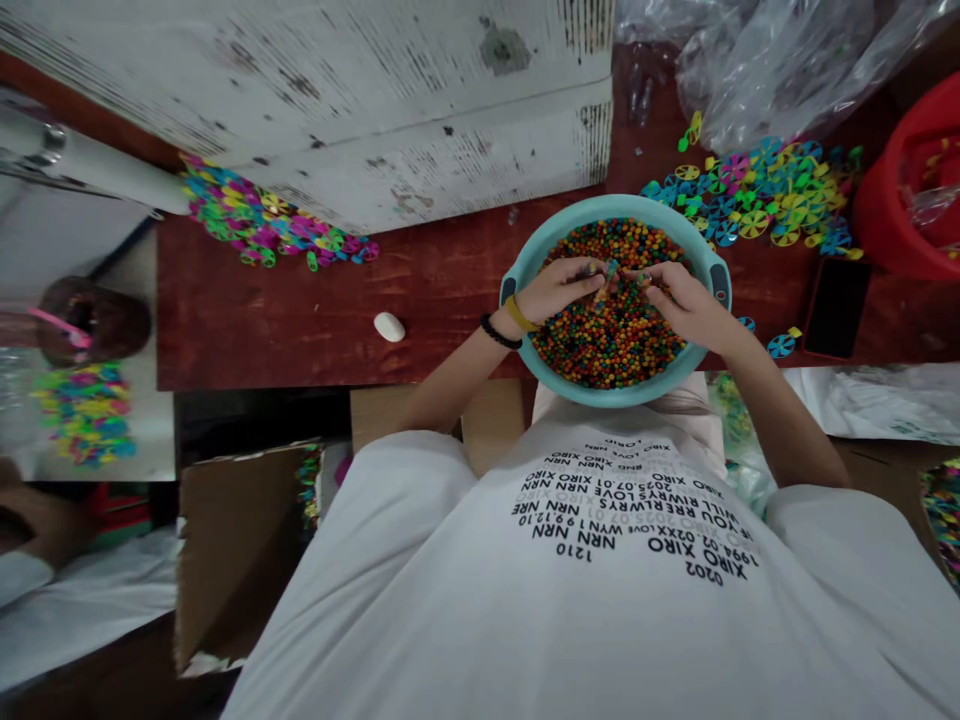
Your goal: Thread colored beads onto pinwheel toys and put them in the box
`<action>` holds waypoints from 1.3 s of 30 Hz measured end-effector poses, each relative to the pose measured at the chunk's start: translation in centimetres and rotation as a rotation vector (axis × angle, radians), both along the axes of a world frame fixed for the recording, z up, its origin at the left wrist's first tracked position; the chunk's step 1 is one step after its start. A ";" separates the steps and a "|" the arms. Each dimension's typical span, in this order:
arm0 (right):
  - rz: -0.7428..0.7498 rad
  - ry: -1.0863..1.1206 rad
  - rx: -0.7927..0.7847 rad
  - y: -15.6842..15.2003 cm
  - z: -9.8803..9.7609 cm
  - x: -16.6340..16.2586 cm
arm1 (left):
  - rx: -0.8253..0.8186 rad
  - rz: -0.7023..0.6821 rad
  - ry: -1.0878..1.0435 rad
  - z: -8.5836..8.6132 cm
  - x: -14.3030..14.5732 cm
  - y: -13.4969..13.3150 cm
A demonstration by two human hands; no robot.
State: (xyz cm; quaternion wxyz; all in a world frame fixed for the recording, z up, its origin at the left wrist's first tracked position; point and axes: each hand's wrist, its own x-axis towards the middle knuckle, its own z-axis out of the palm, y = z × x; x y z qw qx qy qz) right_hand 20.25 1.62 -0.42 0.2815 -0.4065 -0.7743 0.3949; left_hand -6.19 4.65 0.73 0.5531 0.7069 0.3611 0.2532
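Observation:
A teal plastic basin (622, 206) stands on the red-brown wooden table (300, 340), filled with small multicoloured beads (611, 345). My left hand (559, 290), with a yellow band and a black beaded bracelet at the wrist, pinches a small coloured piece (609, 274) above the beads. My right hand (686, 305) comes in from the other side, its fingertips closed close to that piece. The blur hides the piece's exact shape. Piles of bright plastic pinwheel parts (757, 195) lie beyond the basin on the right, with more (262, 220) on the left.
A white painted board (337, 90) overhangs the far table edge. A clear plastic bag (787, 70), a red bucket (907, 190) and a black phone (837, 308) are on the right. A white lump (389, 326) lies nearby. A co-worker's arm (37, 520) shows at lower left.

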 end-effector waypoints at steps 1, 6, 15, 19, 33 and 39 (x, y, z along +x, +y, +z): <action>-0.006 0.020 -0.008 -0.1 0.2 0.0 | -0.027 0.021 -0.038 0.0 0.1 -0.1; -0.043 0.167 0.000 -0.7 2.4 -0.3 | 0.045 0.134 -0.047 -0.4 0.1 -0.3; 0.037 0.017 0.204 -0.4 3.7 -2.8 | 0.321 0.146 0.328 -0.5 1.2 -1.2; 0.002 -0.089 0.256 -0.3 2.6 -3.0 | 0.356 0.163 0.403 -0.5 1.7 -1.7; -0.057 -0.112 0.282 -1.0 0.6 -3.6 | 0.426 0.132 0.696 0.7 3.4 -2.5; -0.164 -0.055 0.221 -1.4 0.9 -3.0 | 0.424 0.093 0.626 -0.3 4.1 -2.5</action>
